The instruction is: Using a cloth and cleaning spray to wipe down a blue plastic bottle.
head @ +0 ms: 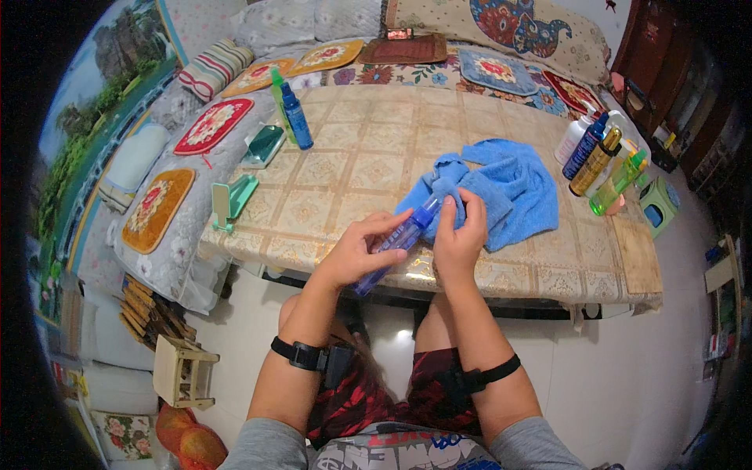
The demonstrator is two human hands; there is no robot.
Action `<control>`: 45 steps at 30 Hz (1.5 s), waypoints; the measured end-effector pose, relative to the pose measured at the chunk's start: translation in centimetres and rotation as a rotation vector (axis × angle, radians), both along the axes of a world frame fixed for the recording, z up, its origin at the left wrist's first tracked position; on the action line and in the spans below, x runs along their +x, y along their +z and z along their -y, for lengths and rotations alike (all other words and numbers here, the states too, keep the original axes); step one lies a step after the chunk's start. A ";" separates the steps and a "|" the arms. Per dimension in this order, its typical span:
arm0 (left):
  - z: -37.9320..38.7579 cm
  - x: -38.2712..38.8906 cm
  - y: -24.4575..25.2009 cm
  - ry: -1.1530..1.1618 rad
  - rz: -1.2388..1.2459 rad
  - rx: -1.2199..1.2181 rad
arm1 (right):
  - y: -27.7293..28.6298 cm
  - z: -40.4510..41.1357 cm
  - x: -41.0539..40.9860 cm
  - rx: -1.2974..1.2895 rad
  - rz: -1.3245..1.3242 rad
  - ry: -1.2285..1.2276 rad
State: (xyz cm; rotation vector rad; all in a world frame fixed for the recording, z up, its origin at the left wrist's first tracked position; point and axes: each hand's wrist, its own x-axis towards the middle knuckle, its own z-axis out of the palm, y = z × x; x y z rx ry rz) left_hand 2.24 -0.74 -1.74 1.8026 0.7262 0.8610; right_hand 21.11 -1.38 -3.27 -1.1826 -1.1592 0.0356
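Note:
My left hand (367, 249) grips a translucent blue spray bottle (400, 238), tilted with its nozzle up towards the right. A light-blue towel (511, 194) lies crumpled on the table, and my right hand (461, 235) pinches a fold of it against the bottle's nozzle. Further back on the left stand a green spray bottle (278, 88) and a dark-blue spray bottle (298, 120), side by side.
A patterned cloth covers the table (352, 170). At its left edge are a green phone stand (235, 200) and a green-topped pack (264, 145). Several bottles, among them a gold one (596, 164), crowd the right side near a wooden board (634, 252). A small stool (176, 370) stands on the floor.

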 end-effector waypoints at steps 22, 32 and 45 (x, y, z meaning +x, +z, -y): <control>0.4 0.1 0.5 0.024 -0.037 -0.033 | 0.6 0.5 -0.4 0.026 0.041 0.143; 0.4 0.3 0.5 0.006 -0.046 0.029 | -0.4 -0.1 -0.2 -0.115 -0.109 0.089; 0.5 0.2 0.4 0.028 -0.017 -0.040 | 0.3 0.6 -0.5 -0.061 -0.051 0.147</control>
